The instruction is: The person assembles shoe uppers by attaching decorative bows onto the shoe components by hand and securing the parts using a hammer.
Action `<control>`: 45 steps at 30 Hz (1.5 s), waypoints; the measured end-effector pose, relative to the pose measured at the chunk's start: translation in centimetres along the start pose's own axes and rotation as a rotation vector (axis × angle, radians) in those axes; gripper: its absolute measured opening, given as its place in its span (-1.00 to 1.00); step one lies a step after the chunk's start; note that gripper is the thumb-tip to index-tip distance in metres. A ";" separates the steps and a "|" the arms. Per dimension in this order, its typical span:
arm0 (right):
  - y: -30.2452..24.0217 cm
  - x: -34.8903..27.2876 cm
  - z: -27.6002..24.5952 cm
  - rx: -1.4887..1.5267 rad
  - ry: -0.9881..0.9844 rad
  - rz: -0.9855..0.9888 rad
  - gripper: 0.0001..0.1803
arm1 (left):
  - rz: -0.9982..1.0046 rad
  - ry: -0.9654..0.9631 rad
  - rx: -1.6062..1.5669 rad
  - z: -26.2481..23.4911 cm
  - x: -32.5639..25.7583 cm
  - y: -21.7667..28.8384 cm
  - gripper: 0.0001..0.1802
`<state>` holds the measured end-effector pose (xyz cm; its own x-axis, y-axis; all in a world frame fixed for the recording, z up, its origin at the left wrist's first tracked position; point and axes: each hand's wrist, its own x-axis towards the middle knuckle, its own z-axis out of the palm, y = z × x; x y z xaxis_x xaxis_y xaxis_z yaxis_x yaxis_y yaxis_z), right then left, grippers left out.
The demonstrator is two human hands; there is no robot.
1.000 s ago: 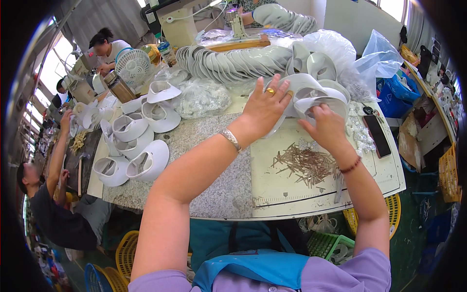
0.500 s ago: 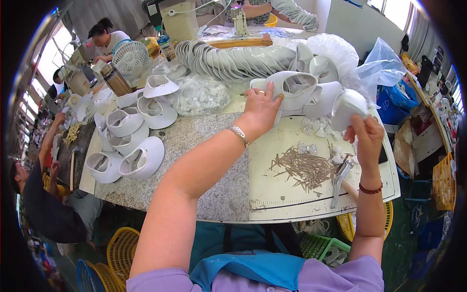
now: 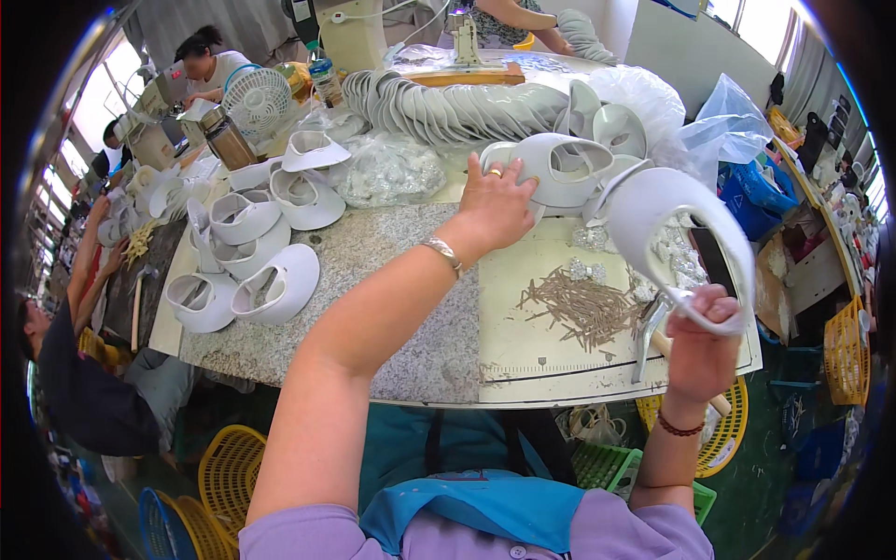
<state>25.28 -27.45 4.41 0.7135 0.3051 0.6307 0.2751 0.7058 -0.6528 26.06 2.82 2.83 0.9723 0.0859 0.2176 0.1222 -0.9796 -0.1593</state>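
A white sun visor [image 3: 644, 219] is raised over the right part of the table, its band looped toward me. My right hand [image 3: 705, 341] is closed on the lower end of that band. My left hand [image 3: 495, 201] lies with fingers stretched against the near side of another white visor [image 3: 553, 173], touching its edge. Behind it, more visors lean together, partly hidden. Small brown sticks [image 3: 581, 306] lie heaped below, beside a clump of shiny silvery-white pieces [image 3: 677, 252]. A metal hand tool [image 3: 646, 341] lies close to my right wrist.
A long row of nested white visor pieces [image 3: 467, 110] stretches across the back. Finished-looking visors [image 3: 280, 283] stand in a group on the left by a bag of small pieces [image 3: 390, 170]. Yellow baskets [image 3: 231, 476] stand on the floor. Other people work at the left and far side.
My right hand has moved down and toward me, bringing the visor out from the group with its band now in full view. My left hand has stayed at the visors, shifting slightly.
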 end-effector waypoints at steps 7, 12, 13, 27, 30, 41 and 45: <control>3.8 -3.5 2.2 0.137 -0.108 0.372 -0.72 | -0.027 0.002 -1.637 -5.9 -6.4 3.2 -0.47; 3.4 -2.6 3.9 -0.584 -0.533 0.296 -0.70 | -0.337 -0.047 -1.833 -4.5 -10.2 -0.2 -0.46; 3.0 -2.4 4.0 -0.649 -0.515 0.398 -0.71 | -0.394 -0.053 -1.865 -3.7 -10.8 -1.5 -0.47; 4.3 2.9 -6.9 -1.770 -0.388 0.214 -0.88 | -0.016 0.193 -0.584 -3.7 -13.0 -5.9 -0.53; 4.8 2.6 -6.3 -1.473 -0.220 0.209 -0.90 | 0.138 0.225 -1.006 -5.1 -13.9 -0.7 -0.50; 4.5 -0.7 1.6 -1.085 -0.492 -0.020 -0.90 | -0.373 -0.436 -1.974 -2.0 -11.5 8.8 -0.63; 5.9 -0.1 -0.7 -1.439 -0.479 -0.035 -0.90 | -0.476 -0.378 -2.008 -1.0 -12.1 8.3 -0.69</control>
<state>27.29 -23.75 0.17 0.5007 0.6751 0.5418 0.8655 -0.4026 -0.2982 15.15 -6.52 -0.19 0.9534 0.1009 -0.2842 0.2344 0.3450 0.9089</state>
